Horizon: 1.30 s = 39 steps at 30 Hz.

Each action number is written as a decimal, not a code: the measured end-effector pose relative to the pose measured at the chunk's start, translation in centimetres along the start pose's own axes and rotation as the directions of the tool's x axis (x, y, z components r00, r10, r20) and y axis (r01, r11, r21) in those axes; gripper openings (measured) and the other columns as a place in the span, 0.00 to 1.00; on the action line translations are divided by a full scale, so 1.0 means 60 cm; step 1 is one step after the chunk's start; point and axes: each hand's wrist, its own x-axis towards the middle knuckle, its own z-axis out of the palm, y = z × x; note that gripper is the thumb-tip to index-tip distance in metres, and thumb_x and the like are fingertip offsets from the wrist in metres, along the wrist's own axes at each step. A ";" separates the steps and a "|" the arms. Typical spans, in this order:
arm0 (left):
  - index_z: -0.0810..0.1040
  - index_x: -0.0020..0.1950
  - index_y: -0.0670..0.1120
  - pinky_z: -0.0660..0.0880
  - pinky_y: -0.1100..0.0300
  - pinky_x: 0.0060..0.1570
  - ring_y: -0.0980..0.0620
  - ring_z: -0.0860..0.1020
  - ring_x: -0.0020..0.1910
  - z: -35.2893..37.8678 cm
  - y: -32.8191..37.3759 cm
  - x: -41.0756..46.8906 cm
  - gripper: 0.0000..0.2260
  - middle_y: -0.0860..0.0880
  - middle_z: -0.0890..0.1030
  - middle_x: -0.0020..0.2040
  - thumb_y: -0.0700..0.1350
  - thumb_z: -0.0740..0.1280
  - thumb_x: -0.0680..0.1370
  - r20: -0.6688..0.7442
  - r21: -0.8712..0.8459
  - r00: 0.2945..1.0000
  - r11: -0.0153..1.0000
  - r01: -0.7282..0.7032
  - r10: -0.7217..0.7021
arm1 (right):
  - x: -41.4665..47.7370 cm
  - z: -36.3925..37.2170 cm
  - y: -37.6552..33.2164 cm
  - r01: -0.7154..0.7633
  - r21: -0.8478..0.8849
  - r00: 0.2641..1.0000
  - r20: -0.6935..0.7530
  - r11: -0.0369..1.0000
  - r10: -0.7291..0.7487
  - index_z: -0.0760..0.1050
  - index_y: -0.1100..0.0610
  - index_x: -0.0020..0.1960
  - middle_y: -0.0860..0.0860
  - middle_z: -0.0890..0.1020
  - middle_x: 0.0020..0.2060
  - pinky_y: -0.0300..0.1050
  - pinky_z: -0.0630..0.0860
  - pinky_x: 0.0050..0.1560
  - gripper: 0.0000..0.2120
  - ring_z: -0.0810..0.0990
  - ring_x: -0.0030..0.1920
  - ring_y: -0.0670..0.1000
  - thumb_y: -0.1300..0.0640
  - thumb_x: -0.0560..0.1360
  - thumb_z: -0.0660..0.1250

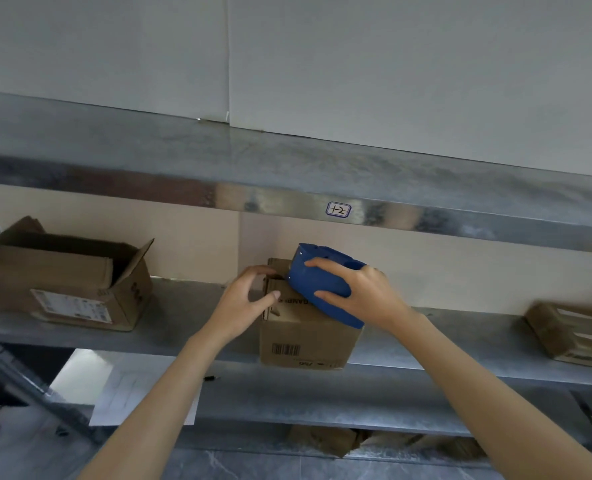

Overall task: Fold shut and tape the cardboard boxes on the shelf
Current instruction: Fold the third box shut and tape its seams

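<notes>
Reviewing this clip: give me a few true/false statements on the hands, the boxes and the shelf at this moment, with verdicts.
1. The right hand grips a blue tape dispenser on top of the middle box. True.
2. The left box is taped shut. False: its flaps stand open.
3. The left hand holds scissors. False: it holds the middle box's left end and has no tool.
4. A handwritten label sits on the front edge of the upper shelf. True.
5. The middle box stands on the floor. False: it stands on the lower shelf.
</notes>
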 end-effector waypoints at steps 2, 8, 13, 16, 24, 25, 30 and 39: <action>0.76 0.66 0.53 0.66 0.61 0.66 0.62 0.71 0.66 -0.013 0.011 0.004 0.16 0.59 0.76 0.65 0.47 0.70 0.78 -0.008 0.021 1.000 1.000 -0.017 0.017 | -0.005 -0.011 0.000 0.032 0.021 0.999 -0.014 0.999 -0.031 0.63 0.35 0.72 0.49 0.80 0.31 0.46 0.77 0.32 0.23 0.69 0.23 0.46 0.39 0.78 0.60; 0.77 0.66 0.53 0.68 0.61 0.66 0.63 0.74 0.63 -0.047 0.059 0.025 0.15 0.57 0.79 0.63 0.44 0.69 0.79 0.030 -0.026 0.999 1.000 -0.013 0.013 | -0.012 -0.045 -0.015 0.149 0.056 0.989 -0.028 0.987 -0.148 0.69 0.44 0.72 0.52 0.69 0.21 0.49 0.71 0.25 0.24 0.62 0.21 0.50 0.47 0.77 0.69; 0.74 0.66 0.57 0.68 0.69 0.64 0.69 0.74 0.62 -0.055 0.094 0.036 0.20 0.60 0.78 0.63 0.36 0.66 0.80 0.182 -0.050 0.981 0.997 -0.053 0.061 | -0.015 -0.059 -0.027 0.244 0.062 0.969 -0.052 0.968 -0.241 0.75 0.47 0.68 0.49 0.63 0.21 0.44 0.63 0.22 0.21 0.58 0.21 0.50 0.51 0.76 0.71; 0.74 0.67 0.52 0.70 0.70 0.61 0.65 0.75 0.63 -0.056 0.102 0.036 0.21 0.57 0.79 0.63 0.31 0.64 0.80 0.257 -0.126 0.964 0.991 -0.040 0.072 | -0.018 -0.065 -0.030 0.270 0.066 0.962 -0.049 0.961 -0.267 0.75 0.47 0.68 0.47 0.61 0.22 0.42 0.60 0.23 0.21 0.58 0.22 0.49 0.51 0.76 0.70; 0.80 0.57 0.50 0.76 0.67 0.50 0.60 0.81 0.53 -0.052 0.096 0.028 0.18 0.58 0.84 0.51 0.29 0.63 0.79 0.242 -0.219 0.969 0.976 0.008 0.046 | -0.023 -0.073 -0.031 0.258 0.085 0.966 -0.031 0.962 -0.256 0.74 0.47 0.69 0.48 0.62 0.23 0.47 0.67 0.23 0.21 0.60 0.23 0.50 0.51 0.77 0.70; 0.80 0.56 0.50 0.76 0.67 0.49 0.60 0.81 0.53 -0.051 0.096 0.028 0.18 0.58 0.84 0.50 0.29 0.63 0.78 0.231 -0.221 0.972 0.975 0.006 0.047 | -0.024 -0.073 -0.031 0.252 0.085 0.968 -0.024 0.964 -0.251 0.74 0.46 0.69 0.49 0.63 0.23 0.48 0.67 0.23 0.22 0.60 0.23 0.50 0.51 0.77 0.70; 0.81 0.53 0.47 0.77 0.65 0.47 0.56 0.83 0.49 -0.038 0.098 0.033 0.19 0.55 0.85 0.47 0.25 0.62 0.76 0.147 -0.240 0.988 0.971 -0.015 0.051 | -0.026 -0.075 -0.035 0.255 0.099 0.967 0.000 0.962 -0.256 0.73 0.46 0.70 0.47 0.62 0.24 0.46 0.67 0.23 0.22 0.60 0.23 0.49 0.51 0.77 0.70; 0.81 0.47 0.47 0.78 0.58 0.51 0.50 0.83 0.49 -0.022 0.095 0.037 0.16 0.47 0.84 0.47 0.27 0.64 0.77 0.015 -0.167 0.996 0.982 -0.083 0.086 | -0.024 -0.080 -0.028 0.242 0.087 0.970 -0.014 0.966 -0.242 0.73 0.46 0.70 0.48 0.63 0.22 0.42 0.63 0.23 0.22 0.58 0.22 0.48 0.50 0.77 0.70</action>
